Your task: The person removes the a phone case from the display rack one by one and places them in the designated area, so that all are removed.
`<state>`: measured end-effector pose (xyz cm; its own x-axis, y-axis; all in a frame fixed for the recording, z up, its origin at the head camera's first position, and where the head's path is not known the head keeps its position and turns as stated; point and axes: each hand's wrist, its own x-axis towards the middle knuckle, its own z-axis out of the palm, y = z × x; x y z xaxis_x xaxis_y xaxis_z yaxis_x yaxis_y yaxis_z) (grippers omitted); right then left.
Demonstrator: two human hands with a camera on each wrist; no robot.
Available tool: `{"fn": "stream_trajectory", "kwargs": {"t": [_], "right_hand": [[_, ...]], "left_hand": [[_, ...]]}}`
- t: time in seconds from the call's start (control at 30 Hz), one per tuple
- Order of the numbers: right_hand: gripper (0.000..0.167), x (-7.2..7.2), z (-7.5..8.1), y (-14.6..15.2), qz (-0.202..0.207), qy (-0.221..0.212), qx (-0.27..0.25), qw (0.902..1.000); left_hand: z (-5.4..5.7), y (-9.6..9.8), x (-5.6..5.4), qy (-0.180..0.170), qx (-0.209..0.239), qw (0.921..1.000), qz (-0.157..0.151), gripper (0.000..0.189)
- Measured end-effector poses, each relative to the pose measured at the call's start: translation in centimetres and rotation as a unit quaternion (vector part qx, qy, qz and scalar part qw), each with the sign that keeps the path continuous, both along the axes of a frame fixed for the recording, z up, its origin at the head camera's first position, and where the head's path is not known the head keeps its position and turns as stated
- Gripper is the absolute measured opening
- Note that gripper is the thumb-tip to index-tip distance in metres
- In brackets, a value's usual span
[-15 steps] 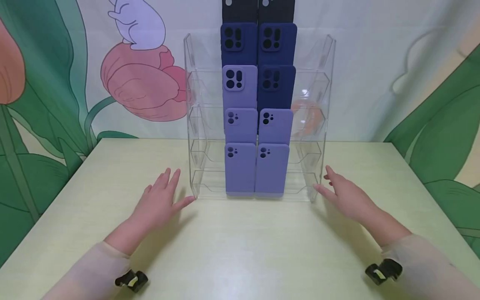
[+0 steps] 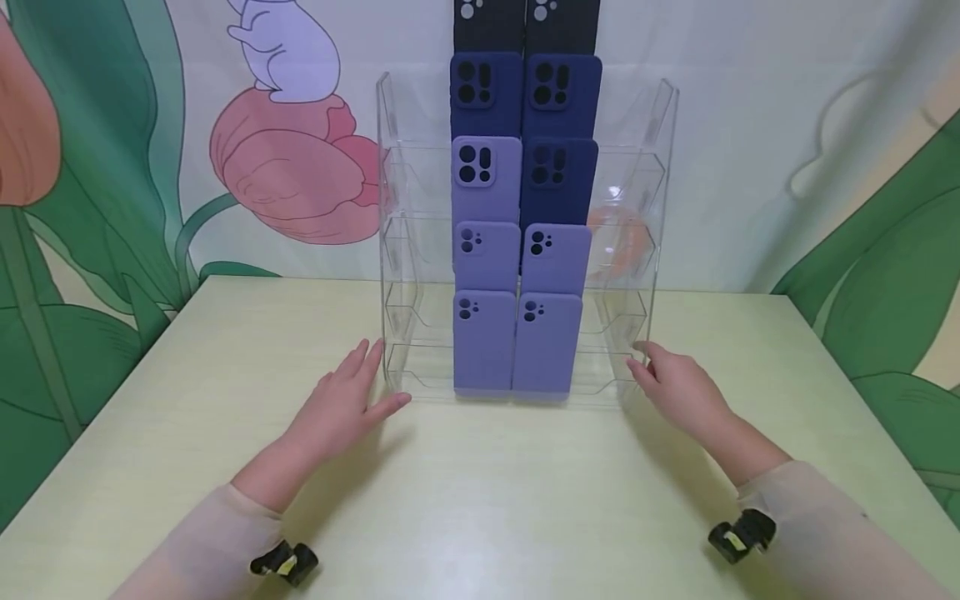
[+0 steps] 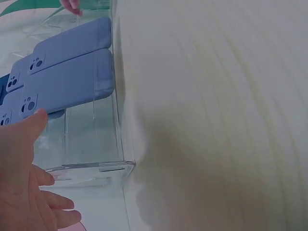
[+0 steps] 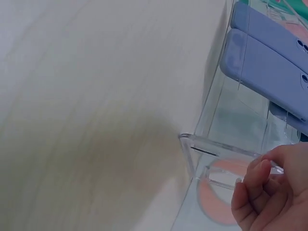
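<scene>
A clear acrylic tiered rack [image 2: 386,250] stands on the table and holds phone cases in two columns. Lilac cases [image 2: 483,346] fill the lower tiers, dark blue cases [image 2: 562,96] sit higher, and black cases [image 2: 491,33] are at the top, partly cut off. My left hand [image 2: 333,408] is at the rack's lower left side, fingers extended and thumb spread; in the left wrist view, thumb and fingers lie on either side of the side panel [image 3: 91,167]. At the lower right, my right hand [image 2: 684,392] has curled fingers and grips the side panel [image 4: 221,147].
The pale table [image 2: 480,500] extends in front of the rack and to both sides. Behind it hangs a cloth backdrop [image 2: 712,208] printed with flowers, leaves and a white animal. Dark wrist devices [image 2: 285,562] are worn at both sleeves.
My left hand has moved right, closer to the rack's left side. My right hand has moved left, and its fingers have curled at the right panel. The head view has shifted slightly.
</scene>
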<state>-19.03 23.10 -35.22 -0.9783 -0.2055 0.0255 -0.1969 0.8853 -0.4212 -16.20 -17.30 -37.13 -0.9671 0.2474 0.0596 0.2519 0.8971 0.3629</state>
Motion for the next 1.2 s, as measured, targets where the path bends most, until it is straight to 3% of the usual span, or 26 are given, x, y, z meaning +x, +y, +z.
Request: {"fn": "stream_trajectory", "kwargs": {"t": [0.17, 0.4, 0.93, 1.07, 1.2], "right_hand": [[0.039, 0.0, 0.0, -0.1, 0.002, 0.003, 0.009, 1.0], [0.047, -0.3, 0.0, -0.5, -0.01, -0.013, 0.017, 0.9997], [0.035, -0.4, 0.5, -0.6, 0.01, -0.016, 0.006, 0.9998], [0.036, -0.5, 0.5, -0.5, 0.006, -0.02, 0.009, 0.9997], [0.037, -0.7, 0.4, -0.4, -0.002, -0.013, 0.016, 0.9998]], "left_hand": [[0.2, 0.2, 0.1, -0.002, 0.008, 1.0, 0.0, 0.085], [0.9, -0.3, 0.1, -0.002, 0.003, 1.0, 0.0, 0.081], [1.6, -0.4, -0.1, -0.034, 0.022, 0.9991, -0.01, 0.079], [2.1, -0.4, 0.1, -0.005, 0.03, 0.9995, 0.001, 0.073], [2.4, -0.2, 0.3, 0.079, 0.076, 0.9939, 0.008, 0.061]]}}
